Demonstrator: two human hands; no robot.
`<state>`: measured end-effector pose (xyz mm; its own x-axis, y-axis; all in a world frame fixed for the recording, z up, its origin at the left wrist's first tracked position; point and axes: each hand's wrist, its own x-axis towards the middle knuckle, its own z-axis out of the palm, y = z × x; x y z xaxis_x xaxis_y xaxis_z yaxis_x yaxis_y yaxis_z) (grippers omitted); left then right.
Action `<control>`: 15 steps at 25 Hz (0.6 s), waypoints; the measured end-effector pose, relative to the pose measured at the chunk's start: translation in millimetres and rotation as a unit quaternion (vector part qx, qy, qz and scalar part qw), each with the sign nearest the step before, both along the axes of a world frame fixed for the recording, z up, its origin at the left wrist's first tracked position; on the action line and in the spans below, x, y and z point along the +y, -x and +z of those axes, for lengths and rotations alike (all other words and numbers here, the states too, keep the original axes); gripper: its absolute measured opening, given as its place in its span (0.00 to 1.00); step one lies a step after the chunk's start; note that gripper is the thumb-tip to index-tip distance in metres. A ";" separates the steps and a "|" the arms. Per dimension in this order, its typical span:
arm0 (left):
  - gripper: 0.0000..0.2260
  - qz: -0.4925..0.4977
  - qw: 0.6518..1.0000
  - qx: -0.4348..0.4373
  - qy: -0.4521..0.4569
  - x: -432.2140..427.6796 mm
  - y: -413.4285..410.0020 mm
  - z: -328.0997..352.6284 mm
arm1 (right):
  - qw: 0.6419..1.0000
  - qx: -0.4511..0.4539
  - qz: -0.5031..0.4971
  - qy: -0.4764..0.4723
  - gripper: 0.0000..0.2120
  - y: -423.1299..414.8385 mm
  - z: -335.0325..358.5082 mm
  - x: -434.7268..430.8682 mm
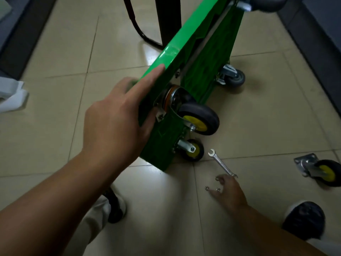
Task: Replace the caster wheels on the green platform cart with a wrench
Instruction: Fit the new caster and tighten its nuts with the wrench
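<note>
The green platform cart (201, 52) stands on its long edge, underside facing right. My left hand (118, 119) grips its upper near edge, thumb on the underside beside a yellow-hubbed caster (199, 121). A second yellow-hubbed caster (192, 150) sits at the bottom near corner, a grey caster (233, 76) farther back. A silver wrench (222, 164) lies on the floor. My right hand (230, 191) is low over the floor, fingers spread at the wrench's near end and touching small nuts (218, 189). A loose caster (321, 170) lies at the right.
Black chair or table legs (166, 21) rise behind the cart. My shoes (304, 218) rest on the beige tiled floor on both sides of the nuts. White foam or paper (11, 95) lies at the left. Dark baseboards line both sides.
</note>
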<state>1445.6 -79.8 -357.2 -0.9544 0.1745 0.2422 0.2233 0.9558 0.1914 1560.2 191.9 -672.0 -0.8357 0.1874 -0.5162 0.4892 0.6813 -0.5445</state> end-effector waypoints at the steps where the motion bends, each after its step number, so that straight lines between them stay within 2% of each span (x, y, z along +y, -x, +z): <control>1: 0.32 0.004 1.000 0.002 -0.001 -0.5 -0.3 -0.1 | 0.999 -0.036 0.009 -0.025 0.28 -9.3 -11.8 4.9; 4: 0.30 0.005 1.000 0.012 -0.002 -3.3 -1.8 -1.5 | 0.993 -0.086 -0.001 -0.079 0.24 -24.2 -33.3 15.0; 9: 0.31 -0.007 1.000 0.008 -0.008 -2.2 -2.8 -1.6 | 0.996 -0.060 -0.029 -0.057 0.15 -33.1 -48.8 24.0; 15: 0.31 -0.006 1.000 0.009 -0.008 -2.0 -2.2 -1.6 | 0.989 -0.084 -0.049 -0.108 0.09 -37.5 -56.1 18.0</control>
